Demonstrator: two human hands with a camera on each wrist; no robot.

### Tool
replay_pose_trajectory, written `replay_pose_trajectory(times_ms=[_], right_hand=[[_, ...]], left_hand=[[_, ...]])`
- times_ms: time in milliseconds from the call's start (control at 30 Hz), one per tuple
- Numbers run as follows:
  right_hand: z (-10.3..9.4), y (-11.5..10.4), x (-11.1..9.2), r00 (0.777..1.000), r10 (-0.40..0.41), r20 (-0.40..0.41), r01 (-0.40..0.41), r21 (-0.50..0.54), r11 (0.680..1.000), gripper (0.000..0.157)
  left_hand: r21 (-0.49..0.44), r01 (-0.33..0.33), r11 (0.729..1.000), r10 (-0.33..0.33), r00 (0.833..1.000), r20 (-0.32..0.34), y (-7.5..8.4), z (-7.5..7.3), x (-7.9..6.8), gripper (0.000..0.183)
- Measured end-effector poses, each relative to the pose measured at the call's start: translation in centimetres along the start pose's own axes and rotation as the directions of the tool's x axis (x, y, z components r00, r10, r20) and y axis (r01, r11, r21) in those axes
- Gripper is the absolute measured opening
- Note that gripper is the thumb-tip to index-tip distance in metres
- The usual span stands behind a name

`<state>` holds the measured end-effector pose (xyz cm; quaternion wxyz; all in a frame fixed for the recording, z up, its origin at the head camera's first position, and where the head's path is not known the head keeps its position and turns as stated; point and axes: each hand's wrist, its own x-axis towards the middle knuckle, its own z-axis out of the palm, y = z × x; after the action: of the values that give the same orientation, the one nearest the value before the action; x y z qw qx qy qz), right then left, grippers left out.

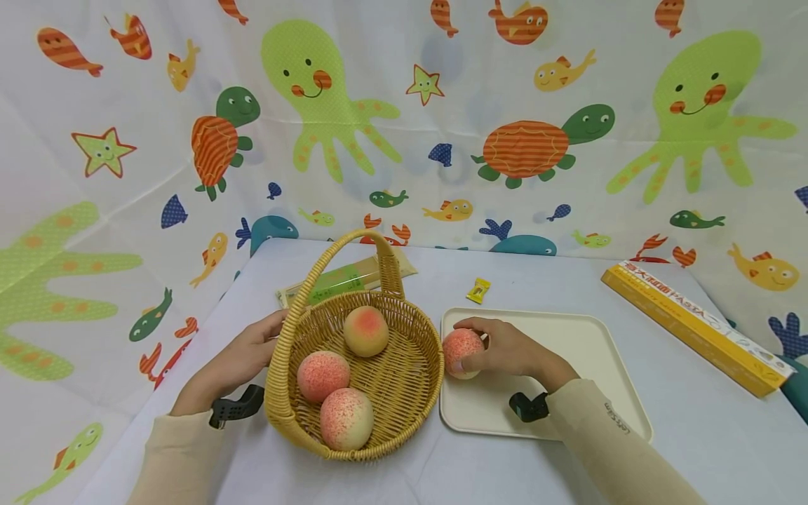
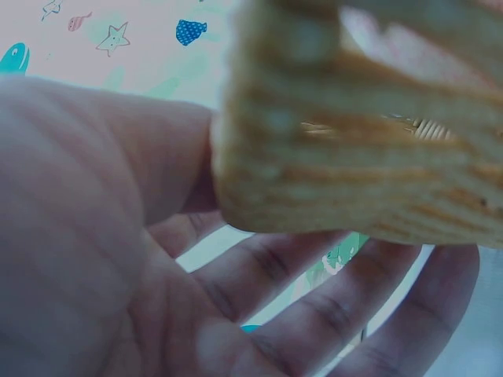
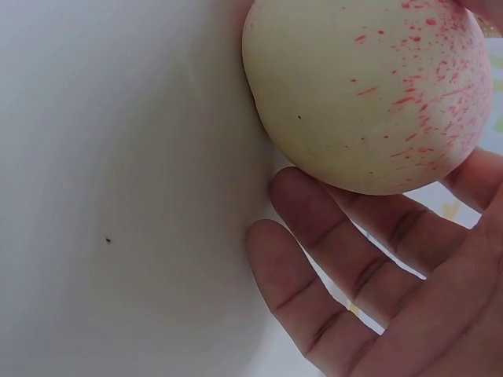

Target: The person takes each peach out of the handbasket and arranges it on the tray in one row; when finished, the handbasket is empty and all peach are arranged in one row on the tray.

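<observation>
A wicker basket [image 1: 404, 386] with a tall arched handle holds three peaches: one orange-red on top [image 1: 366, 332], one pink [image 1: 323, 376] and one pale and speckled [image 1: 346, 419]. My left hand [image 1: 243, 354] rests against the basket's left side, fingertips hidden behind the handle's foot. In the left wrist view its extended fingers [image 2: 314, 314] pass behind the wicker. Over the left end of a cream tray [image 1: 568, 330], my right hand [image 1: 505, 347] grips another speckled peach [image 1: 461, 351] between thumb and fingers, close beside the basket's rim. Two of its lower fingers lie off the fruit in the right wrist view.
Behind the basket lies a long clear packet [image 1: 347, 277] with a green label. A small yellow wrapped candy [image 1: 478, 290] sits beyond the tray. At the right lies a long yellow pasta box [image 1: 694, 326]. A printed curtain [image 1: 442, 189] hangs at the back and left.
</observation>
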<state>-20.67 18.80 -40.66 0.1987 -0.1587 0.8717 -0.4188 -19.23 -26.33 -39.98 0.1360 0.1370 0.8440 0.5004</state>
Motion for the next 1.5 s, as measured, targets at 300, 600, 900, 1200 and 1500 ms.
replay_pose_trajectory(times_ms=[300, 600, 900, 1200, 1500], right_hand=[[0.16, -0.1, -0.07, 1.0, -0.007, -0.008, 0.007, 0.001, 1.0, 0.067], [0.17, 0.08, 0.08, 1.0, -0.015, -0.01, 0.015, -0.002, 1.0, 0.07], [0.17, 0.1, 0.02, 1.0, -0.024, -0.012, 0.024, 0.003, 1.0, 0.076], [0.13, 0.04, -0.07, 0.999, -0.034, -0.011, 0.034, 0.0, 0.999, 0.068], [0.18, 0.06, 0.01, 1.0, -0.023, -0.017, 0.022, -0.007, 1.0, 0.067]], left_hand=[[-0.012, -0.009, 1.0, 0.009, 1.0, 0.004, -0.11, -0.04, 0.03, 0.057], [-0.012, -0.011, 1.0, 0.011, 1.0, 0.008, -0.1, -0.02, 0.01, 0.057], [-0.015, -0.008, 1.0, 0.008, 1.0, 0.006, -0.18, -0.05, 0.06, 0.057], [-0.013, -0.001, 1.0, 0.001, 1.0, 0.004, -0.09, -0.03, 0.08, 0.058], [-0.015, -0.007, 1.0, 0.007, 1.0, 0.01, -0.11, -0.08, 0.05, 0.058]])
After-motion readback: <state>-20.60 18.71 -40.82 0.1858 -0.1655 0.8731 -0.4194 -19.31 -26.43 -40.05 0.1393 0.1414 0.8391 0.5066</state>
